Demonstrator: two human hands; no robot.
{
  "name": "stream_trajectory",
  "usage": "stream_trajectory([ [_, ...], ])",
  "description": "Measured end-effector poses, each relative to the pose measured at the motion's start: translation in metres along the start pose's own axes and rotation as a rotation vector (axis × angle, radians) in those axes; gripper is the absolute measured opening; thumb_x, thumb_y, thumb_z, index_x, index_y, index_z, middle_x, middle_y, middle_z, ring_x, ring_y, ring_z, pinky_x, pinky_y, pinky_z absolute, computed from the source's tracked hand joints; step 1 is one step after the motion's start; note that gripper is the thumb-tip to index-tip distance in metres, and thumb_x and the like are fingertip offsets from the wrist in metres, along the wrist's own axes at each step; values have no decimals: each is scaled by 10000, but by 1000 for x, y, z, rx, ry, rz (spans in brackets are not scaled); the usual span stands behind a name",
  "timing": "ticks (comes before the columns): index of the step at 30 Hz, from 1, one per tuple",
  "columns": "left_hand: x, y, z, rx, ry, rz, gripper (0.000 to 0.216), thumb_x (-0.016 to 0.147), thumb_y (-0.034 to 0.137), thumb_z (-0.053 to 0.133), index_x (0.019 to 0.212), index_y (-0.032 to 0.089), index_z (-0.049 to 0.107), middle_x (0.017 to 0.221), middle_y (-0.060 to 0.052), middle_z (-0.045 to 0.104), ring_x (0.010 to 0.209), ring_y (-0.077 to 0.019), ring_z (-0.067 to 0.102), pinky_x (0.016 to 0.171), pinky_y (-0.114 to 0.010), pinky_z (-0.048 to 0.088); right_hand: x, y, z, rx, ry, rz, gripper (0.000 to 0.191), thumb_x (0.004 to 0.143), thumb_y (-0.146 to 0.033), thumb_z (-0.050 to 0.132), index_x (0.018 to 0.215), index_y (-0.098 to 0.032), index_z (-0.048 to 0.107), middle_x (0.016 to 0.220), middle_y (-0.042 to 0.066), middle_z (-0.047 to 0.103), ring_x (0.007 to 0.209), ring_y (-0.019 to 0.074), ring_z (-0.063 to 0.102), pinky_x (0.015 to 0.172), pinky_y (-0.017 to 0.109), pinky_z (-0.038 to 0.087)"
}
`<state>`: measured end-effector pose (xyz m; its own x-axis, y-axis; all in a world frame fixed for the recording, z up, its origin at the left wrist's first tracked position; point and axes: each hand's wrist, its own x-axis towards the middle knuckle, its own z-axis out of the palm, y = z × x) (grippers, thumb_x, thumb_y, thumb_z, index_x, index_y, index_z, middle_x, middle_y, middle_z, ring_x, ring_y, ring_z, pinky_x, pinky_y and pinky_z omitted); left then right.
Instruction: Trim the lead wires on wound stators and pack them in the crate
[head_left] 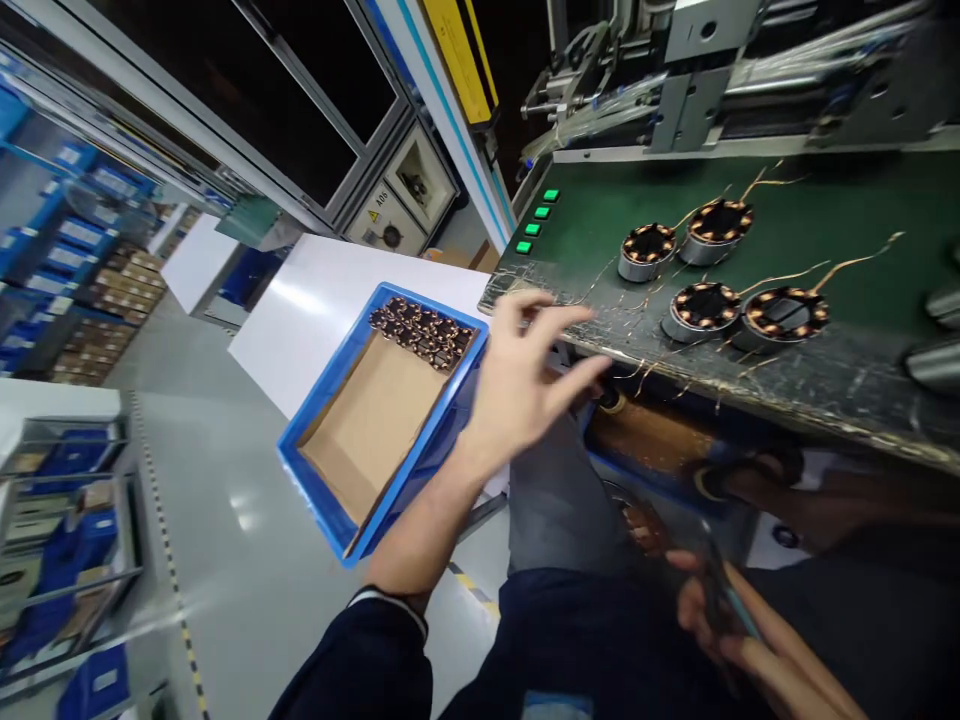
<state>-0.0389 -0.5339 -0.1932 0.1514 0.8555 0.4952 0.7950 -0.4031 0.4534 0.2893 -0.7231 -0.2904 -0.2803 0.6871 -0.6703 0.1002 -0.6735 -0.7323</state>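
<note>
My left hand point(525, 375) reaches out with fingers spread and holds nothing; it hovers at the worn front edge of the green workbench point(825, 210), just right of a blue crate point(330, 500). The crate has a cardboard lining and a row of copper-wound stators point(424, 330) at its far end. Several more stators with copper leads sit on the bench, the nearest one point(646, 250) a little beyond my fingertips. My right hand point(712, 610) rests low by my lap, fingers closed round a thin tool with a teal handle, blurred and dim.
A white table point(315, 300) carries the blue crate. Green lit buttons point(538, 212) line the bench's left edge. Machinery point(690, 70) stands behind the bench. Racks with blue bins point(67, 230) fill the left side, over grey floor with a yellow dashed line.
</note>
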Motion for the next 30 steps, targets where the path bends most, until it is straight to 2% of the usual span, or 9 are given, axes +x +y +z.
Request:
stream_trajectory([
  [2, 23, 19, 47, 4, -70, 84, 407, 1079, 549, 793, 1406, 313, 744, 1520, -129, 569, 1469, -301, 561, 1270, -523, 555, -6, -13, 5, -44, -53, -43, 617, 949, -675, 704, 1411, -279, 808, 1041, 112, 801, 945, 311, 782, 908, 447, 681],
  [4, 42, 22, 85, 29, -119, 118, 396, 1090, 560, 764, 1380, 291, 767, 1566, -157, 562, 1485, -336, 526, 1279, -561, 533, -12, -22, 6, -96, -83, -90, 628, 968, -676, 679, 1428, -266, 804, 1070, 123, 808, 984, 310, 784, 958, 454, 670],
  [7, 56, 16, 110, -15, -133, 144, 330, 1065, 563, 793, 1202, 262, 792, 1581, -154, 598, 1486, -354, 521, 1293, -600, 506, -22, -24, 3, -160, -55, -138, 583, 1042, -599, 615, 1492, -265, 778, 1119, 120, 811, 1030, 285, 779, 989, 430, 651],
  [11, 26, 39, 81, -385, -122, 62, 247, 1153, 459, 694, 1053, 245, 625, 1573, -130, 652, 1527, -313, 603, 1265, -555, 549, -33, -17, -1, -222, 71, -186, 571, 1109, -498, 555, 1605, -268, 718, 1079, 82, 809, 924, 217, 753, 903, 353, 640],
  [13, -1, 64, 57, -641, -187, -39, 129, 1185, 360, 602, 1117, 274, 533, 1434, -102, 720, 1393, -260, 721, 1159, -481, 628, -39, -19, 2, -258, 171, -255, 543, 1127, -452, 563, 1627, -291, 704, 1098, 66, 815, 912, 199, 753, 901, 338, 638],
  [15, -26, 88, 40, -770, -198, -99, 211, 1113, 310, 690, 1155, 297, 484, 1289, -63, 744, 1186, -222, 791, 1013, -414, 684, -44, -28, 5, -290, 220, -384, 544, 1122, -379, 612, 1662, -351, 669, 1169, 44, 817, 964, 198, 762, 955, 346, 638],
  [18, -49, 110, 32, -787, -150, -58, 425, 937, 185, 860, 1069, 293, 471, 1072, -2, 745, 939, -169, 801, 784, -299, 687, -45, -50, 6, -322, 199, -564, 677, 1084, -265, 657, 1736, -423, 571, 1433, 40, 780, 1220, 251, 758, 1119, 418, 610],
  [21, -59, 115, 34, -766, -154, -18, 514, 855, 125, 924, 909, 262, 432, 991, -1, 773, 822, -147, 800, 635, -235, 651, -42, -68, 6, -372, 159, -609, 719, 1072, -212, 633, 1755, -415, 540, 1698, 35, 657, 1496, 304, 655, 1275, 484, 523],
  [30, -67, 113, 21, -719, -230, -40, 568, 906, 281, 975, 772, 238, 426, 995, -13, 830, 808, -149, 808, 665, -241, 681, -39, -66, 12, -339, 94, -650, 786, 1017, -122, 635, 1735, -434, 567, 1760, -32, 623, 1583, 278, 629, 1356, 455, 484],
])
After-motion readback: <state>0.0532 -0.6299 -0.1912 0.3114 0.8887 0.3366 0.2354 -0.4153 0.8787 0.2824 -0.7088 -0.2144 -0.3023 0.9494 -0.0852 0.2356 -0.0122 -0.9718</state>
